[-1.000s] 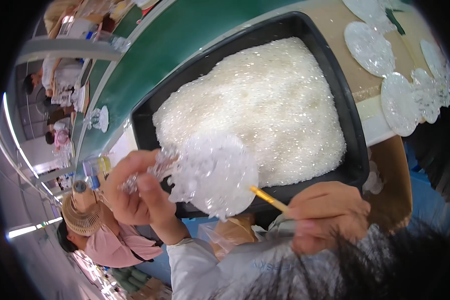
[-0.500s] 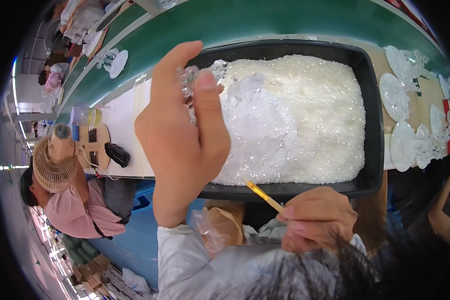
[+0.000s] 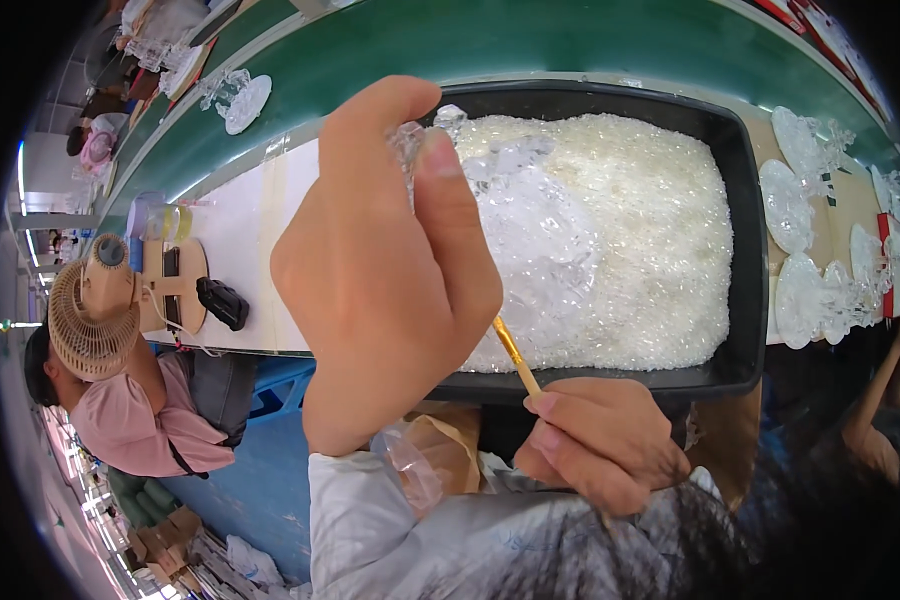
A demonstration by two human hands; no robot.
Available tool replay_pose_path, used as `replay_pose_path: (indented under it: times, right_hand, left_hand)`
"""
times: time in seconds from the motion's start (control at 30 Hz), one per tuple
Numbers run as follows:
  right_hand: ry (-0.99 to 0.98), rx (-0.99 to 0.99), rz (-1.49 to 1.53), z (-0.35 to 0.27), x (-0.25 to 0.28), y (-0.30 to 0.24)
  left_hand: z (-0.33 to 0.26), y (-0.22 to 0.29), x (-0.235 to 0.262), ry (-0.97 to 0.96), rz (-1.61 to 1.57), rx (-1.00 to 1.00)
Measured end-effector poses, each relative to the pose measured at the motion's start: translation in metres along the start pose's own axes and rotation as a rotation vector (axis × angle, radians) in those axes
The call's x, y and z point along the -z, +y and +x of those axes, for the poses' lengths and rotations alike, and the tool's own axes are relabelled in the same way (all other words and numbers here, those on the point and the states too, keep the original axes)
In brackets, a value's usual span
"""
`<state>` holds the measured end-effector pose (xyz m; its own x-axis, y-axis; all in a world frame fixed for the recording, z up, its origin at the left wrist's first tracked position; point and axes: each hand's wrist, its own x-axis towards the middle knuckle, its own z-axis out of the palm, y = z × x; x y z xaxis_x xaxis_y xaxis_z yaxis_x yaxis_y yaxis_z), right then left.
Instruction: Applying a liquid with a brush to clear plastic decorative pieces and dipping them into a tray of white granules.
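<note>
My left hand (image 3: 390,250) is raised over the black tray, thumb and fingers closed on a clear, glass-like ornament (image 3: 452,118). A broad clear disc (image 3: 540,235) shows just right of that hand and seems to belong to the same piece; fingers hide where they would join. Lower down, my right hand (image 3: 605,440) pinches a thin paintbrush (image 3: 517,358) with a gold-coloured ferrule. The brush slants up toward the left hand, which covers its tip. Beneath both is a bed of sparkling clear granules (image 3: 660,240) filling the tray.
The black tray (image 3: 745,250) has raised walls. Clear ornaments on round bases (image 3: 788,205) stand at its right, and another (image 3: 248,104) lies at the far left. A beige fan (image 3: 95,315), a black object (image 3: 222,303) and a seated person in pink (image 3: 155,420) are at left.
My left hand has shifted slightly right and turned a little, with the ornament in it. My right hand has moved left, bringing the brush in behind the left hand.
</note>
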<state>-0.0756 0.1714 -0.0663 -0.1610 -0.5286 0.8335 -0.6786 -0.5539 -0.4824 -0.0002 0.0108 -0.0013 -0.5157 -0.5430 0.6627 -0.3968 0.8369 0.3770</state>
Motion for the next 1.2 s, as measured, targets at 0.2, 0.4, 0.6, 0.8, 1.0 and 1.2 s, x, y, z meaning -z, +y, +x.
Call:
replay_pose_path:
  times: [0.2, 0.4, 0.6, 0.8, 1.0, 1.2]
  right_hand:
    - [0.04, 0.084, -0.064, 0.001, -0.007, 0.002]
    - [0.033, 0.101, -0.094, 0.003, -0.002, 0.004]
    - [0.058, 0.08, 0.046, -0.009, 0.011, -0.001]
    - [0.1, 0.074, 0.068, -0.015, 0.015, 0.006]
    - [0.119, 0.085, 0.047, -0.008, 0.02, 0.009]
    - [0.196, 0.058, 0.046, -0.014, 0.013, 0.01]
  left_hand:
    - [-0.003, -0.002, -0.001, 0.032, 0.046, -0.056]
    - [-0.001, 0.003, 0.002, -0.037, 0.033, 0.037]
    - [-0.002, 0.0, 0.002, 0.025, 0.014, 0.106]
    - [-0.002, -0.004, -0.001, 0.066, -0.039, 0.143]
    - [0.004, 0.0, -0.005, 0.088, -0.065, 0.14]
    - [0.003, 0.003, -0.001, 0.048, -0.077, 0.209]
